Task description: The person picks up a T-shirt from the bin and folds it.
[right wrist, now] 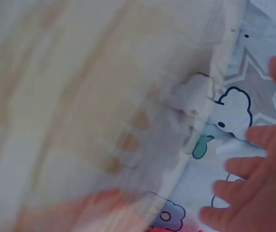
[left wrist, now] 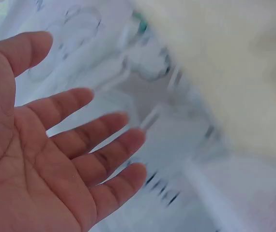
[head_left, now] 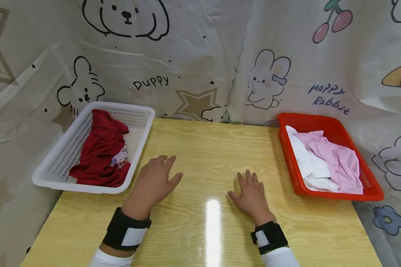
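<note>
My left hand (head_left: 155, 181) is over the table beside the white basket, fingers extended and thumb spread, holding nothing. In the left wrist view its palm (left wrist: 31, 164) faces the camera. Over the right half of the table is my right hand (head_left: 252, 196), fingers spread and nothing in them; the right wrist view catches it (right wrist: 259, 174) at the right edge. A dark red cloth (head_left: 101, 152) lies crumpled in the white basket (head_left: 50, 168), with a small pale lilac item (head_left: 120, 157) beside it. The red basket (head_left: 289, 159) holds a white cloth (head_left: 310, 165) and a pink cloth (head_left: 341, 159).
Both baskets stand on a glossy wood-grain table (head_left: 200, 155), one at each side. A printed curtain (head_left: 200, 55) with cartoon animals hangs behind it and down the sides. Black wrist straps (head_left: 270, 237) are on both arms.
</note>
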{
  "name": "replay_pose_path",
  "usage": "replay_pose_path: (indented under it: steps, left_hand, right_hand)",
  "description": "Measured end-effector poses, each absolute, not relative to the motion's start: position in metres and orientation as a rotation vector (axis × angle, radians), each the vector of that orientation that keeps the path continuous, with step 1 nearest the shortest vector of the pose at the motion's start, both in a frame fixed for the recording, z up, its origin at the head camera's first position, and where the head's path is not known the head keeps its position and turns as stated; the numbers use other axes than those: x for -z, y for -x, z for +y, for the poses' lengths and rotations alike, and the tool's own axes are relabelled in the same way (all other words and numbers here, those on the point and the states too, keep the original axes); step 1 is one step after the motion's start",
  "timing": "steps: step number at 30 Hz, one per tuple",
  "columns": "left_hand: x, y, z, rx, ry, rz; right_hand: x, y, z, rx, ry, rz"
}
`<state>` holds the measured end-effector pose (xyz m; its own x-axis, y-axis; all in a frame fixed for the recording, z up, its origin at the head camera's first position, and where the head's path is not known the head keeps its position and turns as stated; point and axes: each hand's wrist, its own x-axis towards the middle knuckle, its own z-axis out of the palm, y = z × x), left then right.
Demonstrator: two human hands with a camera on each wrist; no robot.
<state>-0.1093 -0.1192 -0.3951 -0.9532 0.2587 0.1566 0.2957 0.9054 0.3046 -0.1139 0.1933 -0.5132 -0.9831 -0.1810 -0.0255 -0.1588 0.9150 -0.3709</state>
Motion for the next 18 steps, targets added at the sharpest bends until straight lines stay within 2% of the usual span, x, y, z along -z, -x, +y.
replay_pose_path:
  steps: [4, 8, 14, 18]
  left_hand:
    - [0.364, 0.12, -0.156, 0.408, 0.353, -2.966]
    - [0.354, 0.148, -0.201, 0.446, 0.259, -3.053]
    - [0.384, 0.197, -0.257, 0.406, 0.043, -3.241]
    - [0.418, 0.207, -0.282, 0.189, -0.188, -3.44]
  right_hand:
    - [0.516, 0.11, 0.197, 0.538, 0.225, 2.911]
    - [0.516, 0.108, 0.198, 0.509, 0.236, 2.849]
    - [0.515, 0.11, 0.197, 0.515, 0.249, 2.835]
    - [0.517, 0.109, 0.193, 0.523, 0.281, 2.846]
